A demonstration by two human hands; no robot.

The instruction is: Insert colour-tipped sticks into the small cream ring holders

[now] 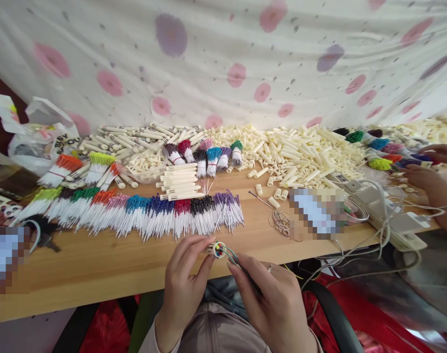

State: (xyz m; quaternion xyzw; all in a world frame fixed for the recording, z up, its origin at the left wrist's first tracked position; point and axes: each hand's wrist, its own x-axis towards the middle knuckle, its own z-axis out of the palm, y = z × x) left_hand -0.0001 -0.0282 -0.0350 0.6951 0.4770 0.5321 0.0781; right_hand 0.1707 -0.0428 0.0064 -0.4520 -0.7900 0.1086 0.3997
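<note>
I have the left hand (182, 282) pinching 1 cream tube (212, 249), lower centre, likely light, stiff and slick, best held by its sides, the right hand (273, 296) closed round tweezers (235, 260) at its mouth, coloured refills (164, 218) centre-left.

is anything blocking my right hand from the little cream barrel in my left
Nothing visible does: the thin tool in the right hand reaches the open end of the cream barrel in the left hand. The colored refills lie beyond.
</note>
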